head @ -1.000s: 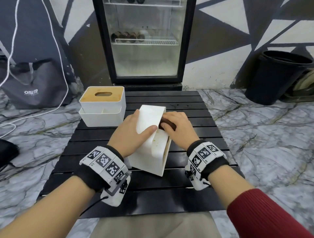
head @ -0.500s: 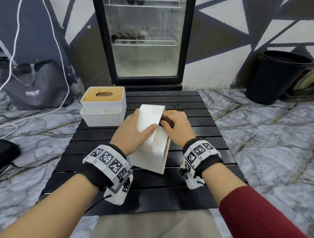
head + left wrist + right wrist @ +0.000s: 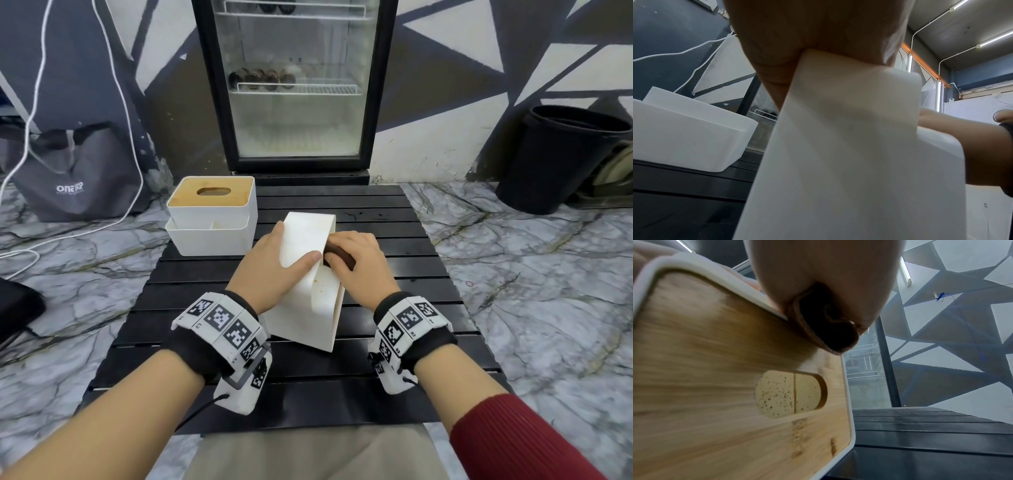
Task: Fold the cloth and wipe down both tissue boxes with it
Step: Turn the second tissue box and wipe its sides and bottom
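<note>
The right hand (image 3: pixel 359 263) curls around a folded brown cloth (image 3: pixel 339 257) against a tipped tissue box (image 3: pixel 305 294), which the left hand (image 3: pixel 270 270) grips, mid-table (image 3: pixel 428 308); a second tissue box (image 3: pixel 212 219) stands far left.

One piece of lettering can be read — white print on the grey bag (image 3: pixel 73 174) that leans against the wall to the left. Its first part reads "ONE"; the letters after it are blurred and cannot be made out, and a finer line beneath them is too small to read.

The wristbands (image 3: pixel 226 323) on both arms carry black-and-white square code markers — patterns, not words. Small characters sit beside some of the markers, too tiny to tell.

No text, brand or number shows in either wrist view.
</note>
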Action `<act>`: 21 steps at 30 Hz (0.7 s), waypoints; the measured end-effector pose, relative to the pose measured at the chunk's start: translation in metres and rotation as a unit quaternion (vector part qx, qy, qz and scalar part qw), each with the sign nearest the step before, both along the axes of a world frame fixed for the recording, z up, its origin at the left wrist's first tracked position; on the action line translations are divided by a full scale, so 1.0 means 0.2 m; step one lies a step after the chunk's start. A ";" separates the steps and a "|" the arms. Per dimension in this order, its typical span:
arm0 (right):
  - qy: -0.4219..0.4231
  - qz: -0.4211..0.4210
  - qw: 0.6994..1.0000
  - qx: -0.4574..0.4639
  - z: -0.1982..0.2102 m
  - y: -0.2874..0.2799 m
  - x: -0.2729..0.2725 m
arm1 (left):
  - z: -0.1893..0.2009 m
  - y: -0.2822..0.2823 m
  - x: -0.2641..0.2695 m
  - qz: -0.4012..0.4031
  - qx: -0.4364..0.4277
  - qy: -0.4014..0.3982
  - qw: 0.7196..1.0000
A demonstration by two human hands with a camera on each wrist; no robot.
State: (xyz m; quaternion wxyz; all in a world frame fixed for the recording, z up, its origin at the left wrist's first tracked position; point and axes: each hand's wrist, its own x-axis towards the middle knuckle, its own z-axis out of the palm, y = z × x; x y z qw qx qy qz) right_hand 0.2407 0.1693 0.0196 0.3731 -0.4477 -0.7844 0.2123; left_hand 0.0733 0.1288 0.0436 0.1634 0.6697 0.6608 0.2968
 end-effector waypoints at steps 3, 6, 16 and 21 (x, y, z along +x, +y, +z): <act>-0.003 -0.004 1.000 0.005 0.00 0.03 0.00 | 0.00 0.00 0.00 0.001 0.003 -0.006 1.000; -0.008 -0.017 1.000 0.008 0.00 0.08 0.01 | 0.00 0.01 0.00 -0.001 0.005 -0.006 1.000; -0.002 -0.005 0.999 -0.038 0.04 0.12 0.01 | -0.03 0.02 0.01 0.019 0.013 -0.012 1.000; -0.011 -0.008 0.999 -0.044 0.05 0.08 0.05 | -0.04 0.03 0.01 0.035 -0.004 -0.003 0.999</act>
